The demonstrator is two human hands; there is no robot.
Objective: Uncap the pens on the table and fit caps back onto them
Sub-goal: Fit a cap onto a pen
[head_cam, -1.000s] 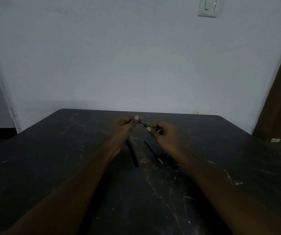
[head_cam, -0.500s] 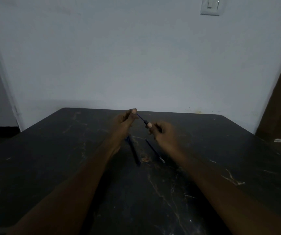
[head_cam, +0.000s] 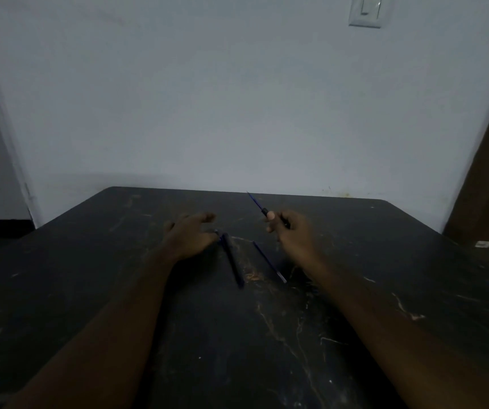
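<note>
Now right hand [head_cam: 289, 231]: grip narrow, thumb and curled fingers pinching thin pen [head_cam: 256, 202] near its dark collar, blue tip slanting up and left above worktop [head_cam: 89, 290]. Left hand [head_cam: 190, 236]: grip wide, fingers spread, holding nothing, blurred, low over worktop. Dark pen [head_cam: 233, 261] lying just beside left hand. Slim blue pen [head_cam: 269, 261] lying between hands, apart from dark pen. Light switch [head_cam: 366, 10] on wall behind.
</note>
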